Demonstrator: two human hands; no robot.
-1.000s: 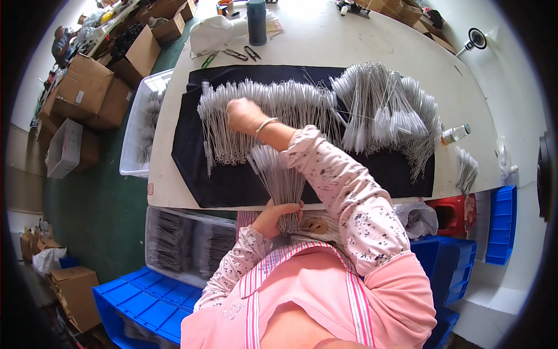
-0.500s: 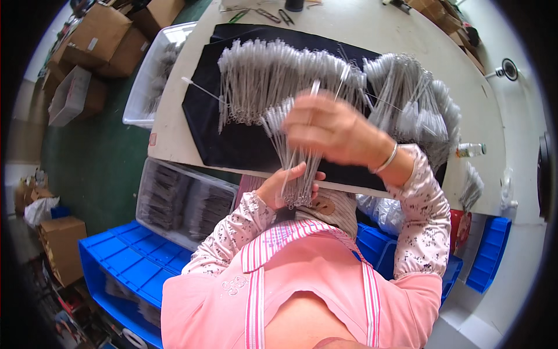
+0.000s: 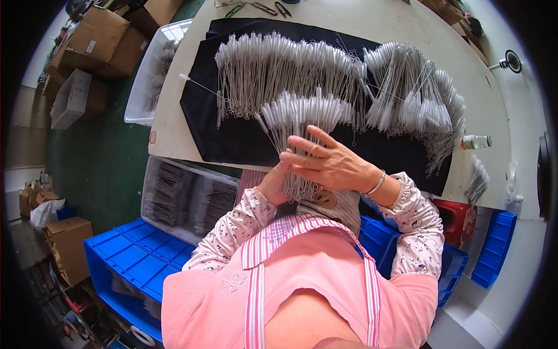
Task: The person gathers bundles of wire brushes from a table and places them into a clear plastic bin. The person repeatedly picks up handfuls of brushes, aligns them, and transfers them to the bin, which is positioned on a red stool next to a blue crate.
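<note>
A fanned bundle of straw brushes (image 3: 305, 110), with white bristle heads and thin wire handles, stands in front of me at the table's near edge. Its bristles point away from me, the looped wire ends toward my apron. Wrapped round the handles from the left is my left hand (image 3: 273, 184), partly hidden by the bundle. My right hand (image 3: 332, 165) lies across the handles from the right, its fingers stretched out and apart. Beyond them, a long row of brushes (image 3: 279, 72) rests on a black cloth (image 3: 200, 128). More brushes (image 3: 401, 87) are piled at the right.
The pale table (image 3: 174, 136) carries small snips (image 3: 282, 9) at its far side. A clear bottle (image 3: 475, 142) and a small brush bundle (image 3: 476, 180) lie at the right. Left stand a white bin (image 3: 135, 102), a clear tub of brushes (image 3: 152, 218) and blue crates (image 3: 136, 250).
My right hand has come down from above the bristle heads onto the handles, its fingers spreading. The bundle looks fuller and wider. My left hand still holds it.
</note>
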